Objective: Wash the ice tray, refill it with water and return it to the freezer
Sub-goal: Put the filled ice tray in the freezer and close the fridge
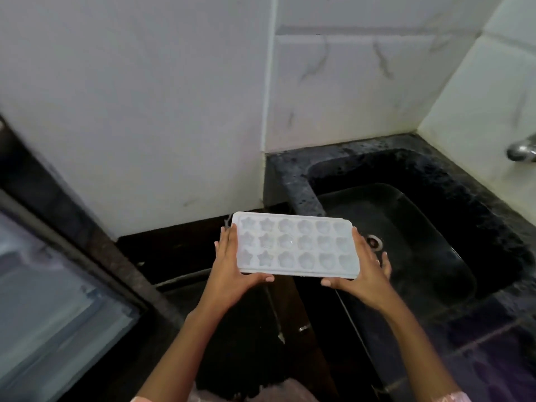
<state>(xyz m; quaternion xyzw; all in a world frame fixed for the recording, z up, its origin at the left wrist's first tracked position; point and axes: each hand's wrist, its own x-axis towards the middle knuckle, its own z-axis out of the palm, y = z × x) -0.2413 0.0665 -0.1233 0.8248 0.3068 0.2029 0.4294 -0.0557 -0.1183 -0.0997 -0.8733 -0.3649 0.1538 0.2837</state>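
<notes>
Nearest the camera, two forearms run up from 6 o'clock. The left hand (232, 262) grips the left short end of the ice tray (295, 246), thumb along the near edge, fingers wrapped under and up that end. The right hand (364, 266) grips the right short end in like fashion, fingers spread beneath.

The tray is held level in the air at frame centre, cavities upward, long axis running 9 to 3 o'clock. Whether the cavities hold water cannot be told; they look pale and glossy.

Beyond, the dark sink (435, 227) lies at 3 o'clock from the tray, its drain (374, 242) just past the right fingers. The tap (522, 150) sits farther out, at 2 o'clock, on the tiled wall (145, 97). A glass-fronted panel (58, 300) lies at 8 o'clock.

Judgement: the right hand is nearer the sink and leads any move toward the tap; the tray must stay level if filled.
</notes>
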